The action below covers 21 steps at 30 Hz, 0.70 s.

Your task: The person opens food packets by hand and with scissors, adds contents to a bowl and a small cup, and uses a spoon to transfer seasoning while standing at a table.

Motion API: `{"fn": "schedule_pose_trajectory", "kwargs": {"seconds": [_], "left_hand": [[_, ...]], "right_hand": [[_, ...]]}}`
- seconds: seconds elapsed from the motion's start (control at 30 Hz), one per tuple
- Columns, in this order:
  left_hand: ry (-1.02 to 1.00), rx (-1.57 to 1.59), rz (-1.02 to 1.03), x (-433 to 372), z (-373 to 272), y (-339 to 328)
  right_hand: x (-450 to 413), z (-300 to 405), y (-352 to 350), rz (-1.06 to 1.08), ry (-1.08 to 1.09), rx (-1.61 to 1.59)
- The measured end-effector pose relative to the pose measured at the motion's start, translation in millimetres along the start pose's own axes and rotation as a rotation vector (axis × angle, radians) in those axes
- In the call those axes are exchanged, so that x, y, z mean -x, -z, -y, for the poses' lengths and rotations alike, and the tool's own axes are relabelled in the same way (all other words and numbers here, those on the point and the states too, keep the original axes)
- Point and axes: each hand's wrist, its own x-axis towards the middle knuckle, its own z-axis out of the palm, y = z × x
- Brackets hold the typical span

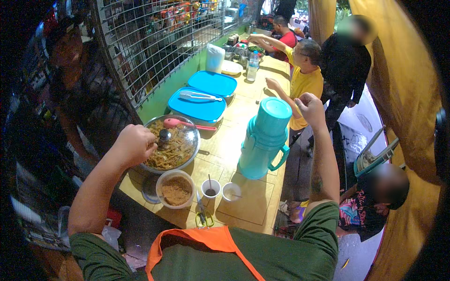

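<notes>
My left hand is raised with its fingers curled, overlapping the left rim of a glass lid in view; contact cannot be told. Under the lid are noodles in a large bowl, and a pink ladle rests on top. My right hand is up in the air, fingers bent in towards the thumb, just right of a turquoise thermos jug. I see nothing held in either hand. Closer to me stand a plastic tub of brown crumbly food, two white cups with stirrers, and scissors.
Two blue-lidded containers sit along the green wall, tongs on the nearer one. Beyond are a plastic bottle and condiment jars. A wire grille borders the table's left side. People stand and sit along the right side.
</notes>
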Motion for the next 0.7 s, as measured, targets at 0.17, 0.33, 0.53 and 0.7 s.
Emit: {"fn": "schedule_pose_trajectory", "kwargs": {"seconds": [0.17,0.33,0.53,0.7], "left_hand": [[0.009,0.059,-0.072,6.6,-0.5,-6.3],[0.043,0.057,-0.058,14.4,-1.6,-5.9],[0.028,0.048,0.01,17.7,-1.5,-6.7],[0.041,0.056,0.014,21.5,-4.3,-9.2]], "right_hand": [[1.9,-16.2,-2.5,-0.017,0.002,0.057],[6.7,-20.3,-4.8,0.007,-0.025,0.053],[7.6,-22.9,-4.7,-0.03,-0.002,0.023],[5.9,-18.3,-1.0,0.015,-0.124,0.059]]}}
